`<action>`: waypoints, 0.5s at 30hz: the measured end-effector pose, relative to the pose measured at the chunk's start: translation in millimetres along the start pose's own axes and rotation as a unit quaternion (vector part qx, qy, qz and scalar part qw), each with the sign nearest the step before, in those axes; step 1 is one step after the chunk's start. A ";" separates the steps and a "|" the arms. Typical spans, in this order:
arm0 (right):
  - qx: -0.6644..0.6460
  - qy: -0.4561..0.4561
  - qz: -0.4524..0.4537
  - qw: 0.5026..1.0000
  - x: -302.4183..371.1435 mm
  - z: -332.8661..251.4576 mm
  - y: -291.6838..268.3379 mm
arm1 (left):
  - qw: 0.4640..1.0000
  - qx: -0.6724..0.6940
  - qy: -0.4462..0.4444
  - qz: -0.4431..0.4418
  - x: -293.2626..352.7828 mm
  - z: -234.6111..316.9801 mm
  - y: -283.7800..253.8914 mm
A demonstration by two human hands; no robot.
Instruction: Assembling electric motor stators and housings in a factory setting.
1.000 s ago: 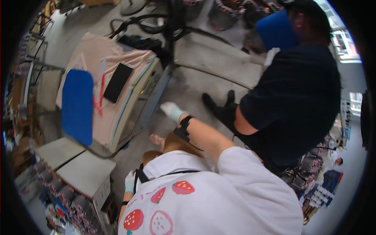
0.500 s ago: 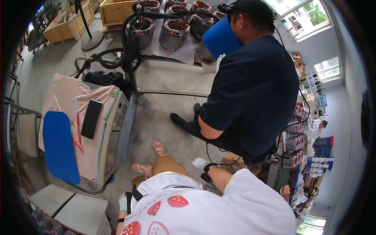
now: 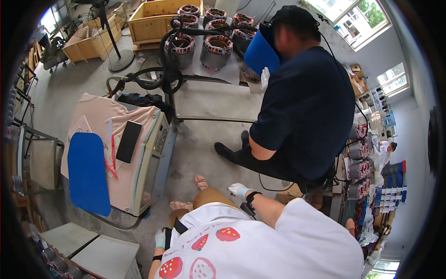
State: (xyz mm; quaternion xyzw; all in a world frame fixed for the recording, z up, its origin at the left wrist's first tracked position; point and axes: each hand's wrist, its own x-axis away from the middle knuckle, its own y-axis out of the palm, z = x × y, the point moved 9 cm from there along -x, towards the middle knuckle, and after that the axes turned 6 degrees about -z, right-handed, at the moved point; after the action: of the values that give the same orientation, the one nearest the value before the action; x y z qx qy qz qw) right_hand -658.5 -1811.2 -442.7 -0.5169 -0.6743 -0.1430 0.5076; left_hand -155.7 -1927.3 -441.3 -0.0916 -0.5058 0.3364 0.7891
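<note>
My right hand (image 3: 238, 189), in a white glove with a black wrist strap, hangs over the floor in front of me. Its fingers look loosely stretched, with nothing seen in them. My left hand (image 3: 160, 238), gloved too, rests low beside my thigh, its fingers mostly hidden. At the right, a seated person in dark clothes has a white-gloved hand (image 3: 265, 79) on a curved blue sheet (image 3: 261, 52), set at a wound motor stator (image 3: 250, 72). Nearest my left hand is a cloth-covered cabinet (image 3: 160, 144) bearing a flat blue sheet (image 3: 88, 174), a black phone (image 3: 128, 142) and a red slim tool (image 3: 113, 151).
Several wound stators (image 3: 216, 51) stand on a low paper-covered stand behind a thick black hose (image 3: 172, 65). A fan stand (image 3: 121, 59) and wooden crates (image 3: 155, 21) are farther back. White cabinets (image 3: 100, 255) stand at lower left; shelves and more stators (image 3: 358, 169) line the right.
The whole view has shifted, so the scene sits farther right and slightly lower. The seated person's blue sheet looks narrower and more curled. My hands still hang low, with nothing taken up.
</note>
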 end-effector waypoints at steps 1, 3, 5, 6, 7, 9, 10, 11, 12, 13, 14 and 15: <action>0.082 -0.047 -0.011 0.995 -3.8 -12.7 2.9 | 1.000 -0.025 0.005 0.004 0.4 -7.1 1.5; 0.127 -0.048 -0.071 0.988 -7.6 -40.5 3.8 | 0.999 -0.048 0.000 0.023 12.8 -24.1 -0.8; 0.334 -0.180 -0.053 0.924 -10.2 -75.5 10.6 | 0.972 -0.223 0.055 0.039 29.0 -26.9 10.3; 0.349 -0.278 0.017 0.895 -4.8 -86.4 5.7 | 0.947 -0.292 0.128 0.040 34.7 -11.4 19.1; 0.353 -0.278 0.022 0.893 -5.8 -101.0 1.7 | 0.945 -0.302 0.115 0.041 40.8 -3.4 22.0; 0.342 -0.211 -0.051 0.914 -29.6 -82.9 -6.8 | 0.989 -0.144 0.030 0.019 28.1 2.7 22.7; 0.135 -0.122 -0.077 0.980 -41.9 -82.1 -12.1 | 0.998 -0.033 -0.054 0.026 31.3 -9.3 23.4; 0.035 -0.088 -0.077 0.993 -38.9 -98.4 -15.1 | 0.995 -0.012 -0.075 0.060 36.4 -11.4 18.2; -0.071 -0.042 -0.074 0.994 -36.6 -104.5 -16.8 | 0.996 -0.006 -0.090 0.020 40.9 -8.4 23.9; -0.075 -0.022 -0.079 0.994 -37.9 -110.7 -13.4 | 0.995 -0.005 -0.101 -0.027 48.6 -4.8 27.5; -0.081 0.002 -0.082 0.993 -40.8 -116.5 -11.6 | 0.994 0.007 -0.109 -0.012 55.2 -0.6 20.6; -0.042 -0.012 -0.096 0.994 -51.5 -127.8 -10.7 | 0.994 0.009 -0.113 -0.010 62.2 4.9 13.1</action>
State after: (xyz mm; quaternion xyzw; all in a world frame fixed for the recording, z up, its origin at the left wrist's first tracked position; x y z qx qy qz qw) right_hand -601.5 -1935.9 -425.3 -0.4719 -0.7203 -0.2130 0.4617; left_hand -149.4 -1879.6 -399.6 -0.0408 -0.5896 0.3408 0.7311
